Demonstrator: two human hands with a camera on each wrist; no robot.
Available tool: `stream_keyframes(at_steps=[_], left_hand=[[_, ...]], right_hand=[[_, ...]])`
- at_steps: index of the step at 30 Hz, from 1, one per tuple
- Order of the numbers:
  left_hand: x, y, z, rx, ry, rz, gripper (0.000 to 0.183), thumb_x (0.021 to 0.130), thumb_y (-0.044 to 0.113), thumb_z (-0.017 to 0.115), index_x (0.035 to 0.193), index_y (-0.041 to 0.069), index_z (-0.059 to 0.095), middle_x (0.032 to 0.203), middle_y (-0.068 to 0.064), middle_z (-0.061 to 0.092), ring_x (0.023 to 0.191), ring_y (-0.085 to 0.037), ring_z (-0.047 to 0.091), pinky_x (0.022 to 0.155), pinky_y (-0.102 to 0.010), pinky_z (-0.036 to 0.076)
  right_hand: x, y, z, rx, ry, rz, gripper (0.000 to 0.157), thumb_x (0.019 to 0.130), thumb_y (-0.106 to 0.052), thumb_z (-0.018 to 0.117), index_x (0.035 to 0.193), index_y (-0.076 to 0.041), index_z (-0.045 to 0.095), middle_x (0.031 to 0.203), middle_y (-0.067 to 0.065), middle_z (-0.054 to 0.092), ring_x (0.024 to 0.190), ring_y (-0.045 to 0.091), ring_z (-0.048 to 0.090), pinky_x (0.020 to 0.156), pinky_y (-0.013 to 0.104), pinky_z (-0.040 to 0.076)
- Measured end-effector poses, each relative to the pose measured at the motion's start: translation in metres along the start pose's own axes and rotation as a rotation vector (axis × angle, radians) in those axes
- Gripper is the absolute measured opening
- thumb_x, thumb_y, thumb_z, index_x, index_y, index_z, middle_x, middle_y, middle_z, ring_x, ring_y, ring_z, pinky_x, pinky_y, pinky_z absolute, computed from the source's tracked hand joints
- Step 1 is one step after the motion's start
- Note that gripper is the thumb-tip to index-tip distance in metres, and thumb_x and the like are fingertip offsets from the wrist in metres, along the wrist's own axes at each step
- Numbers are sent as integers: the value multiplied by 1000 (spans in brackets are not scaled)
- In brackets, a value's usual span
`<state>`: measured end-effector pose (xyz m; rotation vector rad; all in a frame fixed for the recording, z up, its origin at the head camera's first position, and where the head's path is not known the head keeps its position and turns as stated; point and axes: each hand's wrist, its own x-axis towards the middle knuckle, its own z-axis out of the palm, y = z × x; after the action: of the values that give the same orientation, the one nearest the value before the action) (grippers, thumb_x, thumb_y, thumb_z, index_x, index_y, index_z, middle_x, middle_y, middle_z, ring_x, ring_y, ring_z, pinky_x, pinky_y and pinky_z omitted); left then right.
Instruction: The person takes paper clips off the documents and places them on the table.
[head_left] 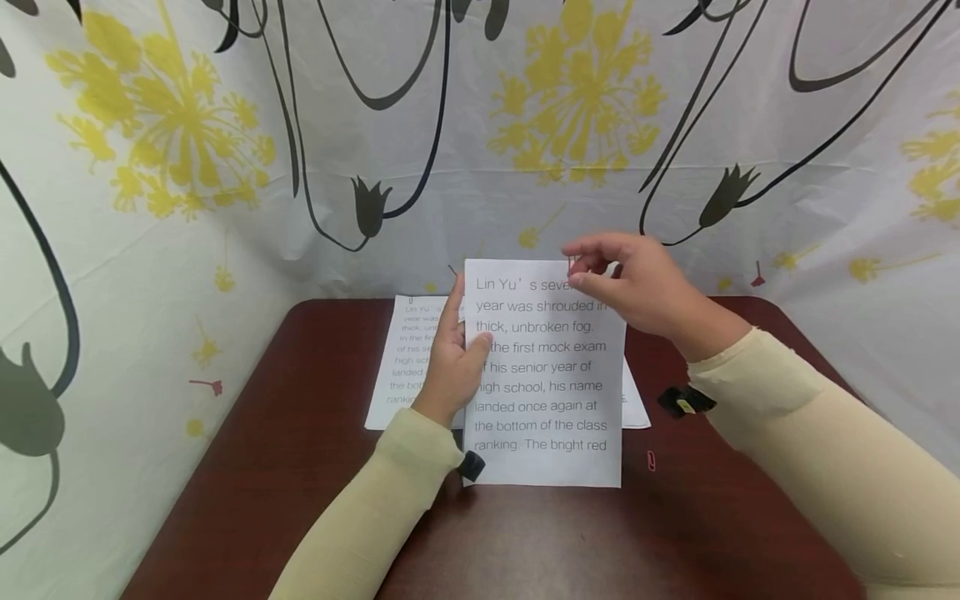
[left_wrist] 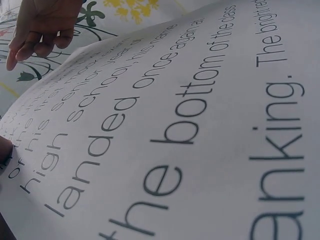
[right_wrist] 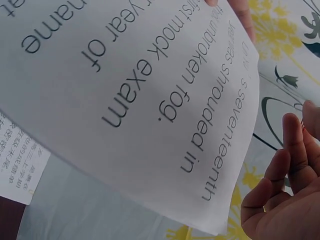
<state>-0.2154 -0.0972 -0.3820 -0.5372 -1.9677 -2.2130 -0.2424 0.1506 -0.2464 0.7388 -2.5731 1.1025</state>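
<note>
Paper (head_left: pixel 543 383) in my left hand (head_left: pixel 452 367), red clip (head_left: pixel 570 264) in my right hand (head_left: pixel 633 283).
Paper is raised above the table (head_left: pixel 525 542) in front of me, left edge pinched between my left thumb and fingers; 1 sheet or several, I cannot tell. Right thumb and fingertips pinch the thin clip by the top edge; contact with the paper unclear. Risks, as I judge them: clip is small, so a loose pinch could drop it; the paper's right side has no hand on it and curves, so a push there could bend it or twist it in my left grip; several sheets would slide out of line if my thumb eased. Containers: 0 in view. A 2nd red clip (head_left: pixel 651 461) lies loose on the table; other printed papers (head_left: pixel 401 367) lie beyond.
</note>
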Motion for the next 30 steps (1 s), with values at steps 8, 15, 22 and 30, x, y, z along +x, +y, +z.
stream_keyframes(at_steps=[8,15,22,30], left_hand=[[0,0,0,-3,8,5,92,107,-3,48,160,65,14,142,0,67,105,-30,78,82,-43,66],[0,-1,0,-1,11,2,92,107,-2,48,160,65,14,142,1,67,105,-29,78,82,-43,66],[0,0,0,-1,15,-2,92,107,-2,48,159,66,14,144,3,66,105,-29,78,82,-43,66],[0,0,0,9,21,0,92,107,-2,48,159,65,14,142,2,68,103,-29,78,81,-43,66]], right_hand=[[-12,9,-9,4,14,18,27,98,-10,74,125,-9,77,96,1,73,85,7,61,69,25,44],[-21,22,-15,-20,4,6,30,98,-14,74,127,-7,75,99,-3,70,87,8,58,68,20,45],[-29,31,-20,-16,28,25,30,97,-9,74,127,-6,75,99,-1,71,85,8,59,66,18,46],[-37,36,-25,-34,39,29,30,97,-10,75,126,-5,75,99,0,71,87,8,58,70,17,46]])
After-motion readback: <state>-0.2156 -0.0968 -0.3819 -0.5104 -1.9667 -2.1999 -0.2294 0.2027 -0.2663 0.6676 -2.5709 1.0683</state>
